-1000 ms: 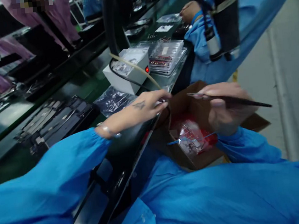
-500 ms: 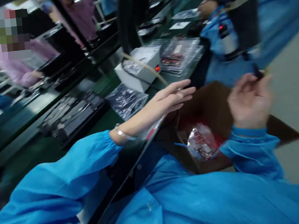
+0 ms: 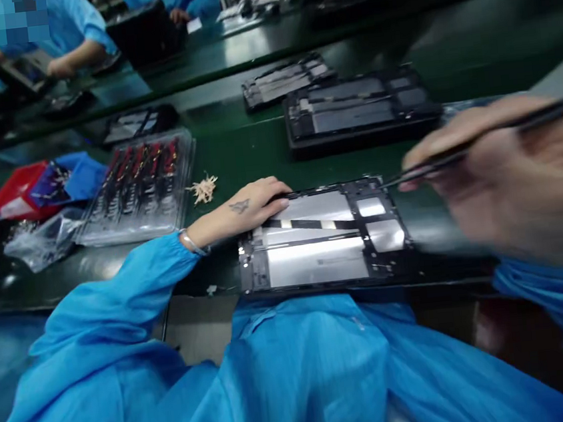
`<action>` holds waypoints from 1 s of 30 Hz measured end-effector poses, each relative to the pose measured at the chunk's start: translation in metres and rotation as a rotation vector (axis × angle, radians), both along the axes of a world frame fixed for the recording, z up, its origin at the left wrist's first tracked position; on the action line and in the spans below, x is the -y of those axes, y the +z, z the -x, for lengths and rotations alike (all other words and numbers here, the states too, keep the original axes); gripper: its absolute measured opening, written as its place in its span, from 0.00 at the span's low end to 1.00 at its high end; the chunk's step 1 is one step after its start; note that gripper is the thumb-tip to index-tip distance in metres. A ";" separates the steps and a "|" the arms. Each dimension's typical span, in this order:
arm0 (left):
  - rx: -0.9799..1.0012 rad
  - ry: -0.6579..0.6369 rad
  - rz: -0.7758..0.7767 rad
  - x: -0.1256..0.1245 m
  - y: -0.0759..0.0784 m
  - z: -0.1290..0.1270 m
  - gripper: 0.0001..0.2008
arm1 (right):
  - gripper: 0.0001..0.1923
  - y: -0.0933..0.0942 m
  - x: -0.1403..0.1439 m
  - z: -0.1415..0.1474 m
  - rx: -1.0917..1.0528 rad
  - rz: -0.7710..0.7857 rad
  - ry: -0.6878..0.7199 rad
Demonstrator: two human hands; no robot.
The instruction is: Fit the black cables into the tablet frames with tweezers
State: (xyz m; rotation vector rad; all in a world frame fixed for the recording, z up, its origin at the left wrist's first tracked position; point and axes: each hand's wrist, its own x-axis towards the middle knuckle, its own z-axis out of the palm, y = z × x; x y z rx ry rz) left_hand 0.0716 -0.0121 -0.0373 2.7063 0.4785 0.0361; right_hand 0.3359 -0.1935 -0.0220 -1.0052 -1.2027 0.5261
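Shiny metal: we see silver plates inside the open tablet (image 3: 322,243), which lies flat on the green table (image 3: 235,152), right at the near edge in front of us.
Left hand: our left hand (image 3: 248,208) lies flat on the top left corner of the tablet, fingers spread out and pressing down, not pinching anything.
Right hand: our right hand (image 3: 510,180) is blurry, but we can tell its grip is closed around thin black tweezers (image 3: 480,140); the tip points at the top right part of the tablet.
How it feels: we think the tablet is light, flat and stiff, but easy to break inside. The thin striped ribbon (image 3: 313,224) across the middle looks soft and could tear.
Where to hold: we think the black frame around the edge is the safe place, not the silver plates or the ribbon.
Tweezers: they look thin, hard and pointy, so a gentle touch seems best.
Nearby: a clear tray of red parts (image 3: 140,182) sits to the left, well apart from the tablet.
Farther back: another open tablet (image 3: 356,109) lies behind ours on the table.
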 end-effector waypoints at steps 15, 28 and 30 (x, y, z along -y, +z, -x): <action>0.077 -0.016 -0.060 0.015 -0.016 -0.005 0.18 | 0.08 -0.011 -0.052 0.029 0.430 0.429 0.071; 0.105 -0.017 -0.048 0.015 -0.015 -0.007 0.19 | 0.13 -0.010 -0.055 0.029 0.542 0.457 0.065; 0.091 -0.011 -0.045 0.015 -0.014 -0.007 0.18 | 0.12 -0.009 -0.055 0.029 0.544 0.461 0.078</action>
